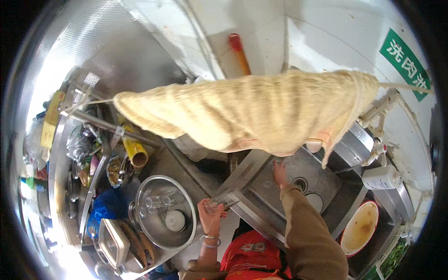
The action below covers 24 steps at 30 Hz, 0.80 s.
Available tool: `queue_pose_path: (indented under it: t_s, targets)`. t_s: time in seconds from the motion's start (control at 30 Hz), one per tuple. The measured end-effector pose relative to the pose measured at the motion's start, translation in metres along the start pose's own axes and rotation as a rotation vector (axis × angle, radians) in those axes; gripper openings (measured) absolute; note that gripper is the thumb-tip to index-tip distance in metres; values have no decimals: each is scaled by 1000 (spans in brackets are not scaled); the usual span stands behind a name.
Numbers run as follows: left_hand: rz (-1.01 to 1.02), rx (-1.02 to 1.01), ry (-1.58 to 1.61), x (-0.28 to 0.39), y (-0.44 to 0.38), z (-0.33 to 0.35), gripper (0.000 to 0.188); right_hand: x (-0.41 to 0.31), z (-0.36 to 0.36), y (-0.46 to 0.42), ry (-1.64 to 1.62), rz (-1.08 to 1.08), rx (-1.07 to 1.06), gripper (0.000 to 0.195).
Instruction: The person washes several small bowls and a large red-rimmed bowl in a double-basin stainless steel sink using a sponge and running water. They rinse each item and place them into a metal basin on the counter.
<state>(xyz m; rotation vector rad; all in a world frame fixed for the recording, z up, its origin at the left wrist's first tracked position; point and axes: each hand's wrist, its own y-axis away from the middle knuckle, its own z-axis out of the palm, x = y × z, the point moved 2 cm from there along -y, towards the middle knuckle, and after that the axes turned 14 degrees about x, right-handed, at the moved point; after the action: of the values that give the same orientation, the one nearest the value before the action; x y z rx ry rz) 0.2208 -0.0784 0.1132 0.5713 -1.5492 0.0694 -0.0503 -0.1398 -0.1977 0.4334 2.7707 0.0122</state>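
My left hand grips a clear drinking glass beside the rim of a steel basin. Inside that basin are several clear glasses and a white round dish. My right hand is down in a stainless steel sink, fingers slightly apart, with nothing visible in it. A drain strainer lies just right of that hand, and a white round dish is partly hidden by my forearm.
A large cream cloth hangs on a line across the view, hiding much behind it. On the right are a white bottle and a red-rimmed enamel basin with murky liquid. Containers and a yellow tube crowd the left.
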Motion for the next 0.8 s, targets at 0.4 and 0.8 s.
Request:
queue_pose_path:
  t_s: [0.4, 0.8]
  targets:
    - [657, 624, -682, 56, -39, -152, 54, 130, -88, 59, -447, 595, 268, 53]
    - [477, 565, -849, 41, -97, -147, 53, 193, -169, 108, -645, 780, 450, 52]
